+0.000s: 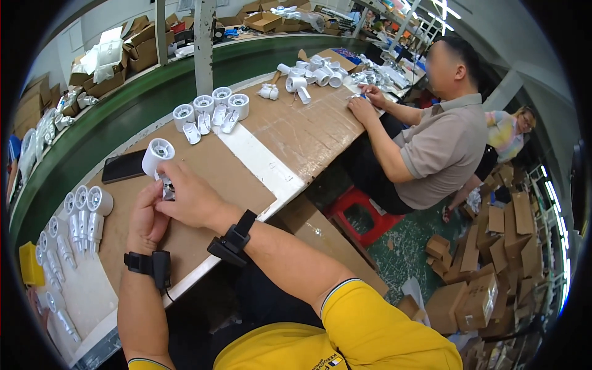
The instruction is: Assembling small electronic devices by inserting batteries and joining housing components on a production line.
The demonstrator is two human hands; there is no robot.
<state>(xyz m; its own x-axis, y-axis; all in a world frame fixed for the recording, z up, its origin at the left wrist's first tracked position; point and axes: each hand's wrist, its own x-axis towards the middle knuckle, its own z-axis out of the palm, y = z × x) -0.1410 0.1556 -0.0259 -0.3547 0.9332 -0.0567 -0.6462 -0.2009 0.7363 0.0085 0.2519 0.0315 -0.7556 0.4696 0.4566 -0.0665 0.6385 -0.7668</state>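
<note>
My left hand (pixel 147 216) and my right hand (pixel 190 196) come together above the brown board, fingers closed around a small white and silver fitting (pixel 166 187). Right beyond the fingertips is a white cylindrical lamp housing (pixel 158 155), its open end facing up. Fingers cover the spot where fitting and housing meet, so I cannot tell if they are joined. A black phone (pixel 125 166) lies flat beside the housing. Farther off stand several white lamp housings (pixel 203 105), with curved white covers (pixel 229 121) lying in front of them.
Several lamp heads with stems (pixel 82 213) lie in rows at the left, near a yellow bin (pixel 31 264). A green conveyor belt (pixel 148 108) runs behind the table. At the right a co-worker (pixel 438 135) sits by a red stool (pixel 364 216); cardboard boxes (pixel 459 305) crowd the floor.
</note>
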